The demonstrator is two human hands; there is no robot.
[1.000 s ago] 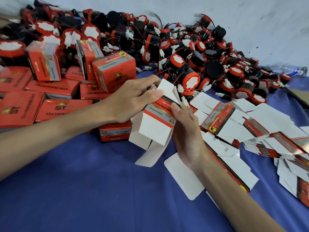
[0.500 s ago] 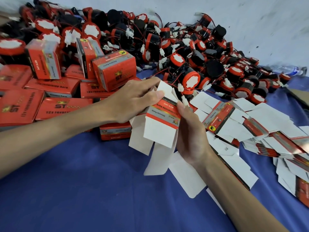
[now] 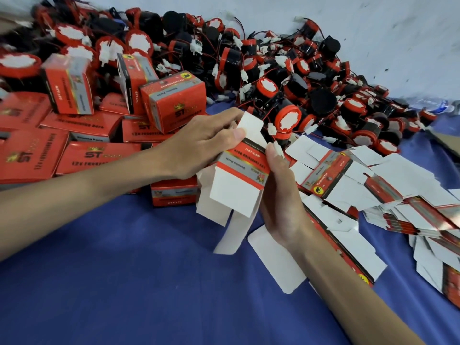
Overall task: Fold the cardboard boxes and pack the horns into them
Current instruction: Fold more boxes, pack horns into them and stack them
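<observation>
Your left hand and right hand both pinch the half-opened red-and-white cardboard box above the blue cloth; your fingers behind it are hidden, and the heap of red-and-black horns blurs at its far left

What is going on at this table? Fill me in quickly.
A person is folding a cardboard box into shape over a blue cloth. The left hand grips its upper end, the right hand its side; the white flaps hang loose, so it is not yet closed. Flat unfolded boxes lie fanned out to the right, finished boxes are stacked to the left, and a heap of red and black horns waits behind.
</observation>
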